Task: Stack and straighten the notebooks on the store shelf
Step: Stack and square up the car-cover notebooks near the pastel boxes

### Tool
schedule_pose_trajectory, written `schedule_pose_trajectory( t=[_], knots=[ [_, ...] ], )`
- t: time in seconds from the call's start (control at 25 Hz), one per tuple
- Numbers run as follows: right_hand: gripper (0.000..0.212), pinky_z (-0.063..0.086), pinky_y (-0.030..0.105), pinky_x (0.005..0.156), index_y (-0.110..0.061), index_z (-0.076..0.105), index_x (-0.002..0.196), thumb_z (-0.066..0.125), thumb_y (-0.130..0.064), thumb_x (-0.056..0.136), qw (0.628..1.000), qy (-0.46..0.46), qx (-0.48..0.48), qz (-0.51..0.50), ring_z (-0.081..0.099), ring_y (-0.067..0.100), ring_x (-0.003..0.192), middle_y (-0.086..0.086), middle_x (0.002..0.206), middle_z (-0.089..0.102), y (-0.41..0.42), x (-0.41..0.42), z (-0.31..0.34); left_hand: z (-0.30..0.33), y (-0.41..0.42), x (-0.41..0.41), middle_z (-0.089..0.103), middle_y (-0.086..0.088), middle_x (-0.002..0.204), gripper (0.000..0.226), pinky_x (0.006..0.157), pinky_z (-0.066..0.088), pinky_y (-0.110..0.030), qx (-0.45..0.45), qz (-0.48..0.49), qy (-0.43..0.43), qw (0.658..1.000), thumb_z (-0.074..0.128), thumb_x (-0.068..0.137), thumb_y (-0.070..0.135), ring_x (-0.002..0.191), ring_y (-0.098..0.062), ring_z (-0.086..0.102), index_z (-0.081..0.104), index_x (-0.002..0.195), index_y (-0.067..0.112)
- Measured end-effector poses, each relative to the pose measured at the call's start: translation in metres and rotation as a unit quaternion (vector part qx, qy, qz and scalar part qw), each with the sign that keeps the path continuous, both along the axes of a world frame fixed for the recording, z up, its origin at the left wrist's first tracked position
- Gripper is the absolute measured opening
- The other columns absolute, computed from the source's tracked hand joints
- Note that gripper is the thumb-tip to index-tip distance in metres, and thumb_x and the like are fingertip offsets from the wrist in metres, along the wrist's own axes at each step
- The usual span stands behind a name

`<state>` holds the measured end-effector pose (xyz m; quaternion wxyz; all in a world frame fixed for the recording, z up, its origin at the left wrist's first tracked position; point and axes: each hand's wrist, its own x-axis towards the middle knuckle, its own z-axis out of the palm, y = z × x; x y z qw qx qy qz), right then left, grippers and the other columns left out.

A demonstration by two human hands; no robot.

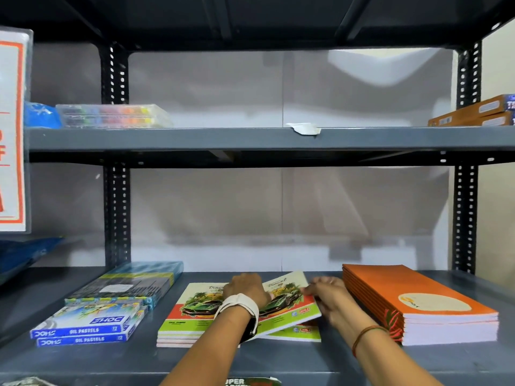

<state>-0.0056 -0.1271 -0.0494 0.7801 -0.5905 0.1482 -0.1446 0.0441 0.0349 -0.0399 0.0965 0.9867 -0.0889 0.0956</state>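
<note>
A small stack of car-cover notebooks (192, 307) lies flat in the middle of the lower grey shelf (278, 360). One more car-cover notebook (289, 305) is tilted and skewed, its left side lifted over the stack. My left hand (245, 289), with a white watch on the wrist, grips that tilted notebook's left edge. My right hand (326, 295) holds its right edge, thumb on the cover. Another car-cover notebook (301, 334) lies flat beneath it. To the right sits a neat stack of orange notebooks (418, 299).
Oil pastel boxes (83, 327) and a wrapped pack (131, 282) lie on the left of the lower shelf. The upper shelf (250, 137) holds a clear marker case (111, 115), a torn white paper scrap (303, 128) and orange boxes (473, 112). Black slotted uprights (117, 215) flank the bay.
</note>
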Motion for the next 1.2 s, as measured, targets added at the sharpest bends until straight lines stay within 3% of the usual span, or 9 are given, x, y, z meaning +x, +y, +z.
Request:
schedule_pose_trajectory(
  t=[0.16, 0.32, 0.48, 0.56, 0.84, 0.92, 1.04, 1.12, 1.2],
  knots=[
    [0.029, 0.042, 0.017, 0.027, -0.002, 0.053, 0.072, 0.056, 0.026, 0.076, 0.997, -0.045, 0.042, -0.048, 0.054, 0.013, 0.024, 0.006, 0.034, 0.056, -0.003, -0.004, 0.028, 0.013, 0.028, 0.003, 0.066, -0.01, 0.12, 0.036, 0.087, 0.05, -0.036, -0.057, 0.035, -0.039, 0.997, 0.056, 0.083, 0.037, 0.113, -0.033, 0.059, 0.065, 0.109, 0.013],
    [0.023, 0.048, 0.022, 0.029, -0.001, 0.057, 0.08, 0.058, 0.021, 0.078, 0.995, -0.061, 0.072, -0.027, 0.056, 0.016, 0.026, 0.005, 0.034, 0.06, 0.014, 0.003, 0.046, 0.024, 0.065, 0.008, 0.073, -0.019, 0.1, 0.032, 0.083, 0.052, -0.035, -0.196, 0.033, 0.021, 0.98, 0.058, 0.08, 0.029, 0.098, -0.036, 0.067, 0.072, 0.093, 0.003],
    [0.023, 0.052, 0.026, 0.033, -0.001, 0.056, 0.077, 0.059, 0.022, 0.077, 0.994, -0.06, 0.082, 0.031, 0.06, 0.019, 0.03, 0.01, 0.042, 0.064, 0.057, 0.021, 0.041, 0.027, 0.114, 0.015, 0.052, -0.006, 0.033, 0.024, 0.052, 0.041, -0.027, -0.389, 0.028, 0.061, 0.919, 0.056, 0.066, 0.023, 0.039, -0.024, 0.05, 0.057, 0.047, 0.01],
    [0.024, 0.051, 0.024, 0.034, -0.001, 0.055, 0.078, 0.06, 0.022, 0.077, 0.995, -0.051, 0.077, 0.049, 0.061, 0.017, 0.031, 0.016, 0.056, 0.063, 0.078, 0.03, 0.032, 0.023, 0.139, 0.021, 0.046, -0.001, 0.031, 0.027, 0.044, 0.035, -0.019, -0.429, 0.052, 0.071, 0.899, 0.058, 0.071, 0.018, 0.028, -0.017, 0.04, 0.053, 0.045, 0.013],
    [0.027, 0.047, 0.025, 0.047, -0.009, 0.053, 0.078, 0.067, 0.014, 0.077, 0.99, 0.021, -0.08, 0.118, 0.06, 0.021, 0.059, 0.013, 0.072, 0.062, 0.115, 0.044, -0.002, -0.005, 0.184, 0.029, 0.064, -0.002, 0.047, 0.025, 0.062, 0.057, -0.03, -0.306, 0.119, 0.089, 0.94, 0.073, 0.077, 0.026, 0.047, -0.02, 0.06, 0.063, 0.062, 0.009],
    [0.026, 0.051, 0.032, 0.063, -0.009, 0.055, 0.08, 0.069, 0.012, 0.077, 0.986, 0.036, -0.121, 0.113, 0.061, 0.021, 0.07, 0.009, 0.076, 0.062, 0.115, 0.045, -0.009, -0.008, 0.185, 0.027, 0.069, -0.003, 0.057, 0.024, 0.076, 0.061, -0.034, -0.244, 0.127, 0.064, 0.959, 0.071, 0.076, 0.032, 0.058, -0.021, 0.068, 0.069, 0.07, 0.009],
    [0.025, 0.053, 0.043, 0.091, -0.008, 0.054, 0.081, 0.069, 0.011, 0.077, 0.98, 0.043, -0.147, 0.128, 0.064, 0.026, 0.085, 0.013, 0.087, 0.064, 0.115, 0.043, -0.013, -0.007, 0.183, 0.023, 0.066, 0.002, 0.045, 0.022, 0.073, 0.061, -0.03, -0.2, 0.138, 0.051, 0.969, 0.069, 0.077, 0.033, 0.04, -0.01, 0.061, 0.066, 0.067, 0.013],
    [0.023, 0.054, 0.043, 0.09, -0.006, 0.055, 0.081, 0.07, 0.01, 0.077, 0.975, 0.042, -0.171, 0.136, 0.067, 0.028, 0.085, 0.017, 0.091, 0.065, 0.113, 0.043, -0.012, -0.006, 0.182, 0.022, 0.067, 0.002, 0.046, 0.022, 0.073, 0.061, -0.03, -0.181, 0.14, 0.045, 0.972, 0.067, 0.078, 0.033, 0.041, -0.01, 0.062, 0.066, 0.068, 0.013],
    [0.021, 0.056, 0.041, 0.089, 0.003, 0.06, 0.094, 0.07, 0.012, 0.077, 0.974, 0.045, -0.185, 0.125, 0.067, 0.032, 0.096, 0.02, 0.102, 0.066, 0.113, 0.042, -0.013, -0.008, 0.181, 0.022, 0.075, -0.003, 0.063, 0.021, 0.078, 0.061, -0.036, -0.181, 0.133, 0.037, 0.974, 0.067, 0.078, 0.031, 0.062, -0.017, 0.073, 0.07, 0.077, 0.011]
  ],
)
